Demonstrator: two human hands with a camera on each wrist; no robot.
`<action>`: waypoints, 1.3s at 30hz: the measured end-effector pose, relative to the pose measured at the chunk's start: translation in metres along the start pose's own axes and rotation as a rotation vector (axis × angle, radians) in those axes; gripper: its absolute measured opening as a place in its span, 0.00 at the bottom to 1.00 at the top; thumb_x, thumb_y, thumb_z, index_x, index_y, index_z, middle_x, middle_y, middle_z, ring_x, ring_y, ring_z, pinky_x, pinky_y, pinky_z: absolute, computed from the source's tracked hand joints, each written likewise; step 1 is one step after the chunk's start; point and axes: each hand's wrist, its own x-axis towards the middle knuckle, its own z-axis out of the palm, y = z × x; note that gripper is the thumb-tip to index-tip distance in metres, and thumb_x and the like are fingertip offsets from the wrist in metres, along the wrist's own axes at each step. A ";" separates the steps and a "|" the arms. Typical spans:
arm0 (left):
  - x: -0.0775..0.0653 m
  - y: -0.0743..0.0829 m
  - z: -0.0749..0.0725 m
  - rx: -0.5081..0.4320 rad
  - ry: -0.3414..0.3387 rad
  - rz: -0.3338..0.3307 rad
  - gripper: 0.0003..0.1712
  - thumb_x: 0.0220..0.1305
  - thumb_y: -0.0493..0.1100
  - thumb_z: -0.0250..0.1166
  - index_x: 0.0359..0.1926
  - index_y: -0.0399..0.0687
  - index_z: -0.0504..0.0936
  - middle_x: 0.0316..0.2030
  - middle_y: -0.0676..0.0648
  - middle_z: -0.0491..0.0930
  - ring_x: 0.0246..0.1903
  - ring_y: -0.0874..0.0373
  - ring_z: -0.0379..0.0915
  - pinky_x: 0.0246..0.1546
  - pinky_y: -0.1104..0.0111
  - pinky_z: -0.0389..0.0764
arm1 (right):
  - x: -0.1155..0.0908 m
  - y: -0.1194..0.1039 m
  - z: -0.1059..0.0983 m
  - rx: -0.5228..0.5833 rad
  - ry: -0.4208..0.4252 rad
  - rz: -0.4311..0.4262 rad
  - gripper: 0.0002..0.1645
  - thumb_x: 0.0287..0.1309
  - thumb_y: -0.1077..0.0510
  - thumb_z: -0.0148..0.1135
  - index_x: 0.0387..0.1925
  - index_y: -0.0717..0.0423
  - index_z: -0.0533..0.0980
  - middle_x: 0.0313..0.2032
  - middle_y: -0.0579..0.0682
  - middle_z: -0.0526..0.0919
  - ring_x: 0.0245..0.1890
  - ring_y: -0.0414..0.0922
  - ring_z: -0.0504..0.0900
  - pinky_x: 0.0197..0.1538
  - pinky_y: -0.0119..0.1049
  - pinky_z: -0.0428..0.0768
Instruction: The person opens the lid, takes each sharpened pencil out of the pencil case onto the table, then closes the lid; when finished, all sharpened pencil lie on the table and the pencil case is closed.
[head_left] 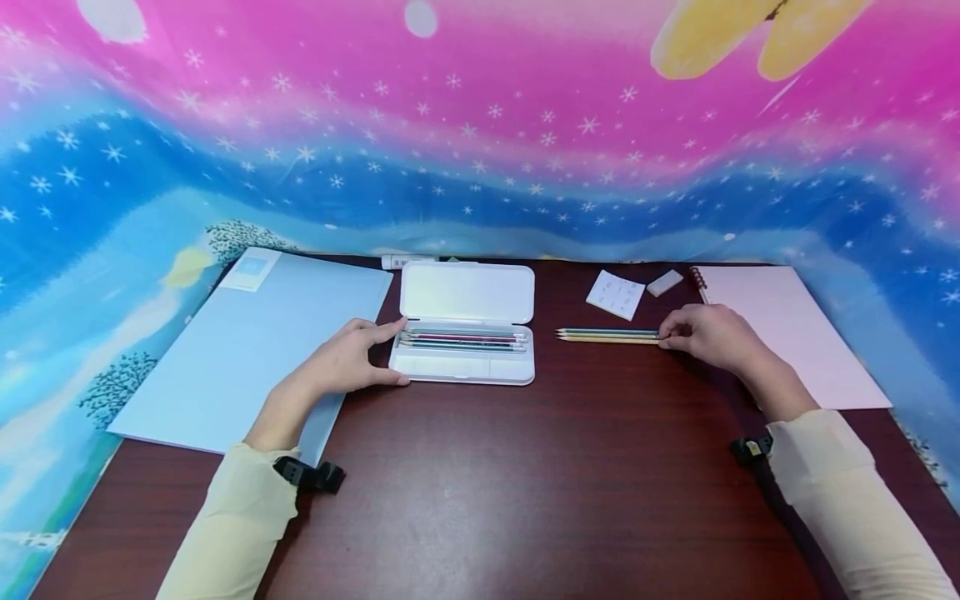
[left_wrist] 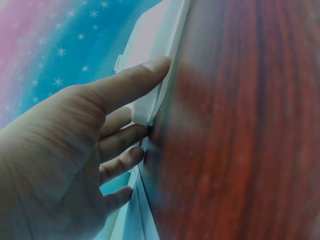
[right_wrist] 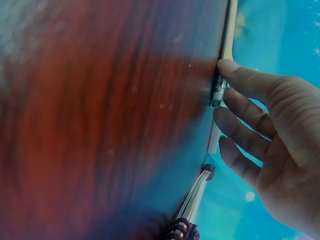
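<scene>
A white pencil case (head_left: 512, 367) lies open on the dark wooden table, its lid tipped back and several pencils (head_left: 465, 340) lying inside. My left hand (head_left: 341, 360) grips the case's left end, thumb at the front corner and index finger near the hinge. In the left wrist view, the thumb of that left hand (left_wrist: 75, 135) presses the front wall of the case (left_wrist: 150, 45). To the right, my right hand (head_left: 708, 333) pinches the eraser ends of a few pencils (head_left: 607, 335), one yellow, lying side by side with points toward the case. The right wrist view shows the thumb on a yellow pencil (right_wrist: 229, 35).
A light blue folder (head_left: 262, 350) lies at left, partly under my left forearm. Behind the loose pencils are a small white printed card (head_left: 616, 294) and an eraser (head_left: 664, 283). A spiral notebook (head_left: 802, 333) lies at right. A white tube (head_left: 405, 262) lies behind the case.
</scene>
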 end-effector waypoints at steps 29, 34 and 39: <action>0.000 0.001 0.003 -0.004 -0.003 0.001 0.56 0.54 0.65 0.75 0.79 0.58 0.59 0.68 0.36 0.71 0.68 0.42 0.62 0.63 0.42 0.71 | 0.061 -0.188 0.033 0.075 -0.200 -0.289 0.13 0.65 0.51 0.68 0.50 0.42 0.88 0.48 0.44 0.90 0.43 0.41 0.84 0.49 0.42 0.82; 0.000 0.001 0.000 -0.001 0.012 0.006 0.56 0.54 0.63 0.76 0.79 0.56 0.59 0.68 0.37 0.71 0.67 0.42 0.62 0.63 0.42 0.71 | 0.065 -0.197 0.039 0.021 -0.226 -0.256 0.11 0.66 0.54 0.67 0.48 0.42 0.88 0.49 0.45 0.89 0.41 0.43 0.82 0.47 0.41 0.80; -0.001 0.001 0.000 -0.002 0.014 0.010 0.56 0.54 0.62 0.76 0.78 0.55 0.60 0.68 0.37 0.71 0.67 0.42 0.62 0.64 0.42 0.70 | 0.069 -0.196 0.040 0.062 -0.239 -0.237 0.08 0.66 0.56 0.67 0.44 0.45 0.87 0.39 0.45 0.87 0.36 0.43 0.78 0.44 0.40 0.76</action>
